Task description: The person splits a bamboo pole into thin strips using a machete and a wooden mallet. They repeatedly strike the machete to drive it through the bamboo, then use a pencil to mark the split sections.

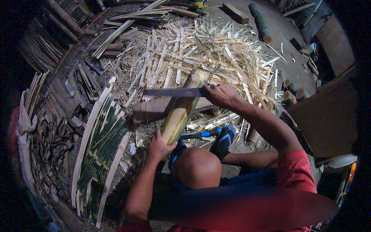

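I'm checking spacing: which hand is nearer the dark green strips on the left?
Left. The left hand is right of the strips, on the bamboo pole; the right hand, holding the blade, is farther right.

On my left sits a stack of thin sticks point(41, 49); at the back, a yellow container point(199, 4). Rightward, a squared timber point(235, 14) and round log point(260, 23) lie on the floor point(297, 71), well apart from a brown panel point(326, 120).

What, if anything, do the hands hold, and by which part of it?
Right hand: the knife, by its handle end. Left hand: the bamboo, by its near end.
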